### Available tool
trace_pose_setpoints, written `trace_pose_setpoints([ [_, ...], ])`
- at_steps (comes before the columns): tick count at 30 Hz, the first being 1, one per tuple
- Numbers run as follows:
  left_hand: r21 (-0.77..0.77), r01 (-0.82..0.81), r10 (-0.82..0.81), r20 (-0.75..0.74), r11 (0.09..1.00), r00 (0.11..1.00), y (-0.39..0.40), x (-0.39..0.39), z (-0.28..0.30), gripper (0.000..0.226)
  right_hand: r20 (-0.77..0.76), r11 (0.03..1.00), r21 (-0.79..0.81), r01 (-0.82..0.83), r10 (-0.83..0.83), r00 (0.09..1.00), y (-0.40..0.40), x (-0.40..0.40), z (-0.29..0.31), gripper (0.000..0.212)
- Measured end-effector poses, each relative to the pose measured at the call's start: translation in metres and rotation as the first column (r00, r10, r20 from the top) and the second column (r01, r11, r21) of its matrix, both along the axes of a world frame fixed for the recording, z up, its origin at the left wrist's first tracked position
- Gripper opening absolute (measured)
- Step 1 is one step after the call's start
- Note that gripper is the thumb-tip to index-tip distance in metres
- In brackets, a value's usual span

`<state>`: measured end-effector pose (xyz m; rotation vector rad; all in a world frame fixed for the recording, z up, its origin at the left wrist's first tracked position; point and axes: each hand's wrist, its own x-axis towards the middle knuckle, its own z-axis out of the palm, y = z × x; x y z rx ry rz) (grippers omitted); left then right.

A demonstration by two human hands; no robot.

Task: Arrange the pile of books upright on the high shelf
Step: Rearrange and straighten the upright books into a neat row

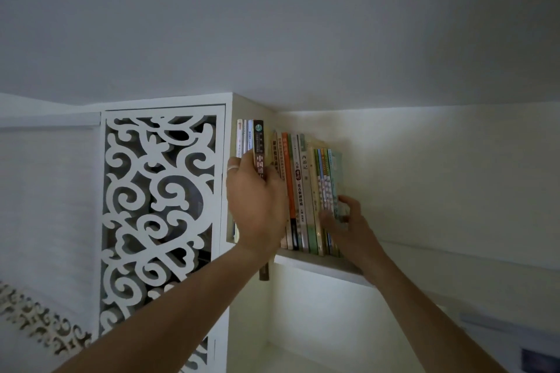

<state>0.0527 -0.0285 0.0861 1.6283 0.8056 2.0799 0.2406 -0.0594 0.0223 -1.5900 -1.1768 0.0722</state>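
High shelf (318,262): white board set close under the ceiling, its left end meeting the fretwork side panel (160,206). A row of books (303,191) stands directly on it, spines outward, starting just beside the panel. Those nearest the panel stand upright, including a dark-spined book (258,142); those further from the panel lean slightly. Beyond the row's far end, the board is bare.

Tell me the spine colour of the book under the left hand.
Dark brown spine, white characters, head view.
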Motion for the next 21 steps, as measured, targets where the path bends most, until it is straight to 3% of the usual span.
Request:
trace_pose_setpoints([
  [6, 0.140, 0.147, -0.162, 0.103, 0.979, 0.981, -0.050, -0.004, 0.003, 0.014, 0.233, 0.979, -0.098, 0.179, -0.152, 0.960, -0.005, 0.009, 0.014, 0.066],
  [11, 0.184, 0.250, -0.278, 0.150, 0.951, 0.949, -0.073, 0.006, 0.009, 0.016, 0.327, 0.944, -0.032, 0.329, -0.301, 0.896, -0.001, 0.003, 0.018, 0.075],
  [17, 0.092, 0.267, -0.279, 0.160, 0.959, 0.947, -0.059, 0.040, 0.011, 0.020, 0.112, 0.880, 0.166, 0.445, -0.465, 0.878, -0.031, 0.024, 0.009, 0.064],
  [21, -0.002, 0.235, -0.234, 0.066, 0.972, 0.970, -0.018, 0.085, -0.001, 0.021, 0.195, 0.903, 0.137, 0.408, -0.428, 0.882, -0.037, 0.023, 0.006, 0.071],
])
